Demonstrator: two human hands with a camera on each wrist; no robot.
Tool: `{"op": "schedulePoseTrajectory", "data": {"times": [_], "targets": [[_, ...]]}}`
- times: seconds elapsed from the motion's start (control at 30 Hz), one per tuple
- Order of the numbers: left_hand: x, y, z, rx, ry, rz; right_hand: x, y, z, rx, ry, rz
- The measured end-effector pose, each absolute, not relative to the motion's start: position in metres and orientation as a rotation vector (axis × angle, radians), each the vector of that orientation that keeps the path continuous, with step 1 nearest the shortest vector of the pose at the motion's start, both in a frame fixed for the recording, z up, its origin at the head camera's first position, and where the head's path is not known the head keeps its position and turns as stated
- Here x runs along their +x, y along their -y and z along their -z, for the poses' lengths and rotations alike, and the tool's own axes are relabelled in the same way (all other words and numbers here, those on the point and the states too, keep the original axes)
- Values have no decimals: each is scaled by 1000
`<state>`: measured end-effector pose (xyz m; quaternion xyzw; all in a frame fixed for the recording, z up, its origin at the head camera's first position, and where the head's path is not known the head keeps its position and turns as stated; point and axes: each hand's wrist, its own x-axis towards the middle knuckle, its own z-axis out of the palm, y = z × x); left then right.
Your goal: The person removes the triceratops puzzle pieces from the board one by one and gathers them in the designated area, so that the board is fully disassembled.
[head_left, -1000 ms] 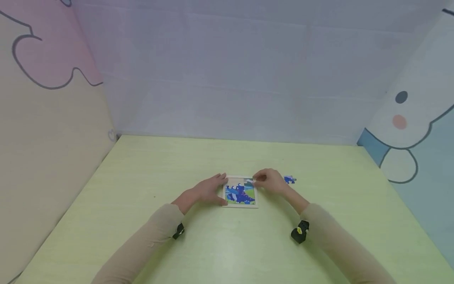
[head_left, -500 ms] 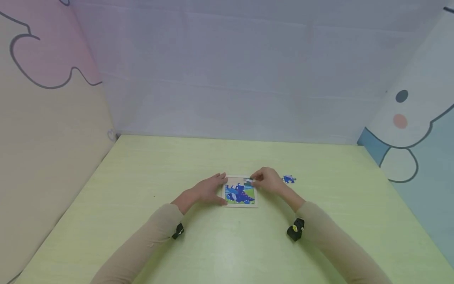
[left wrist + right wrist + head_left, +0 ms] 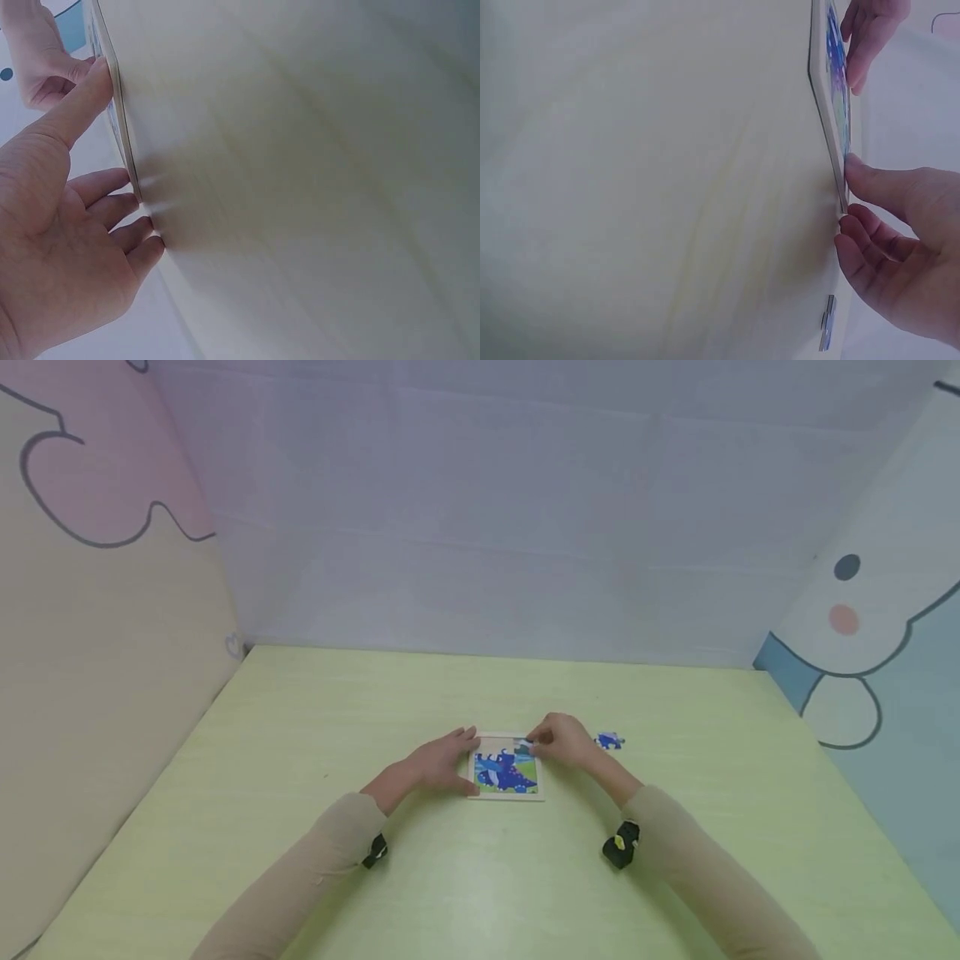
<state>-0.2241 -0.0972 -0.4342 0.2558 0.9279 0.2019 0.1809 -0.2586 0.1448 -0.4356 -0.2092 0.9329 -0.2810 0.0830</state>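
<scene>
A small square jigsaw puzzle in a pale wooden frame (image 3: 506, 797) lies on the table, its picture a blue dinosaur. Bare backing shows along its upper left part. My left hand (image 3: 438, 762) rests at the frame's left side, thumb near the lower corner, fingers extended toward the upper one. At the upper right corner, my right hand (image 3: 566, 742) pinches a puzzle piece (image 3: 522, 747) with thumb and fingertips; the piece lies in or just over that corner, partly covered by the fingers. In the right wrist view, the thumb (image 3: 870, 180) touches the frame's corner area.
A loose blue puzzle piece (image 3: 610, 741) lies on the pale yellow-green table (image 3: 480, 877), just right of my right hand. Cloth walls with cartoon drawings stand behind and at both sides. Black wrist devices (image 3: 621, 845) sit under the sleeves.
My right hand has shifted slightly left, further over the frame's upper right corner. The left hand and the frame have hardly moved.
</scene>
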Motion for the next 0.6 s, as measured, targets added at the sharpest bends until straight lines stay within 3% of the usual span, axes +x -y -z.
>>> {"op": "schedulePoseTrajectory", "data": {"times": [0.6], "targets": [[-222, 94, 435, 737, -2611, -593, -264, -150, 433, -549, -2634, 957]]}}
